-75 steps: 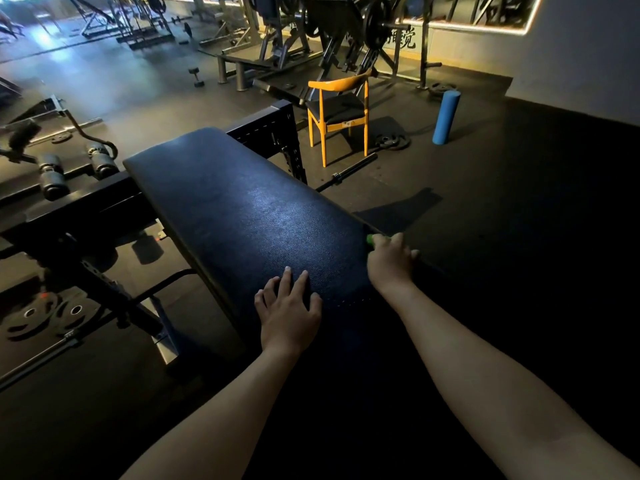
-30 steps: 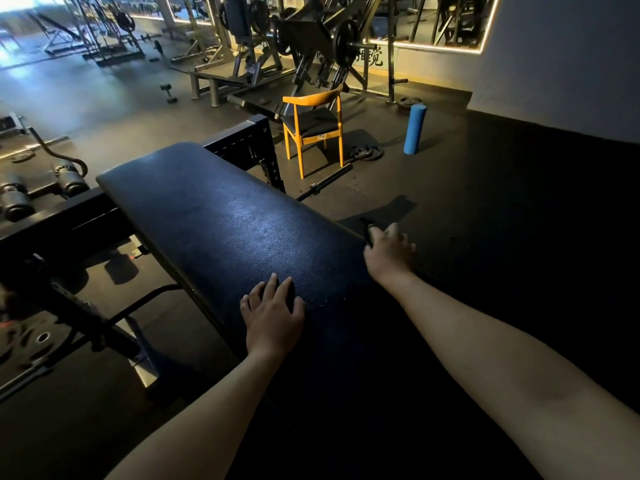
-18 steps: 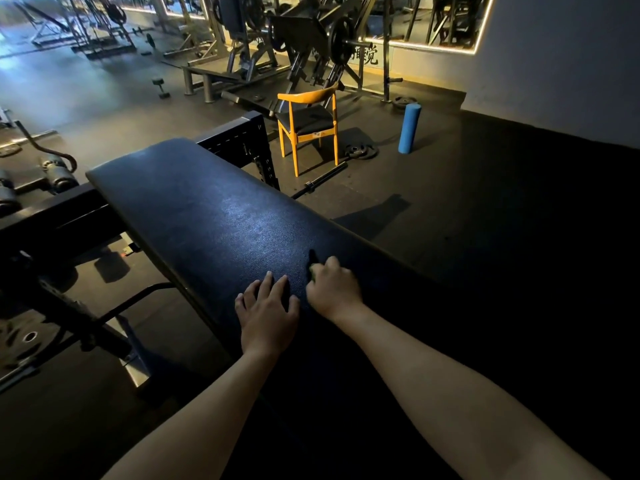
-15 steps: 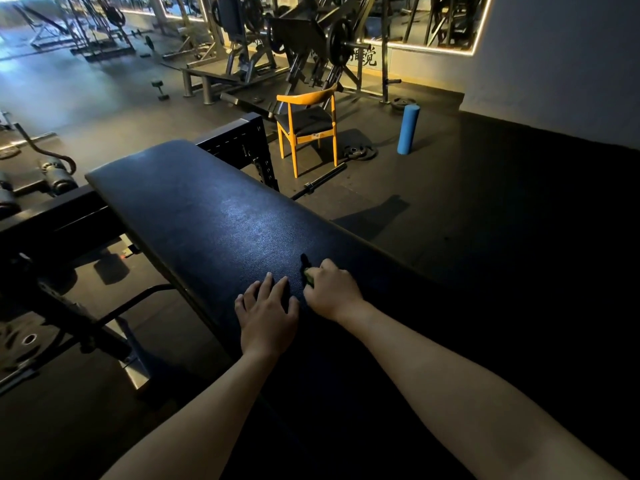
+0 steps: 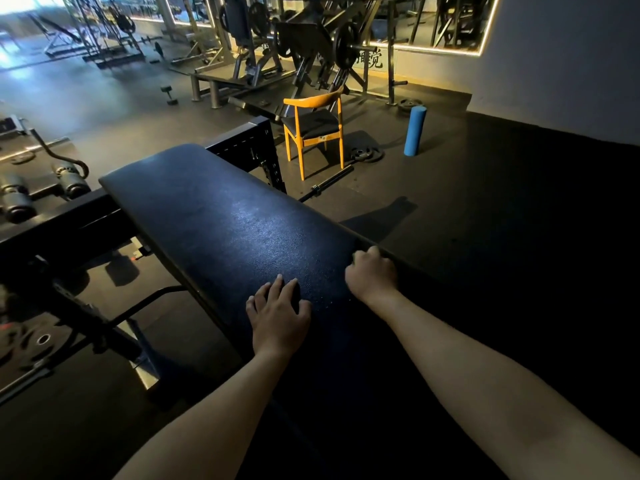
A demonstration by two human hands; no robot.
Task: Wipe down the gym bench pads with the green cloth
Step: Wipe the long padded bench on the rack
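The dark rubber floor (image 5: 485,237) fills the room, with weight machines (image 5: 311,39) along the far mirrored wall. The surface (image 5: 214,216), a long black padded bench top, runs from the lower middle up to the left and rests on a black steel frame (image 5: 52,230). Beyond its far end stands an orange chair (image 5: 315,128) with a dark seat. A blue roller (image 5: 414,130) stands upright to the right of the chair, a plate (image 5: 366,154) lies flat between them, and a bar (image 5: 329,183) lies on the floor near the chair legs.

The left hand (image 5: 278,318) lies flat on the near part of the surface, fingers straight and spread, holding nothing. The right hand (image 5: 372,275) sits at the surface's right edge, fingers curled under into a fist. The green cloth cannot be made out, so I cannot tell whether that fist has hold of it.
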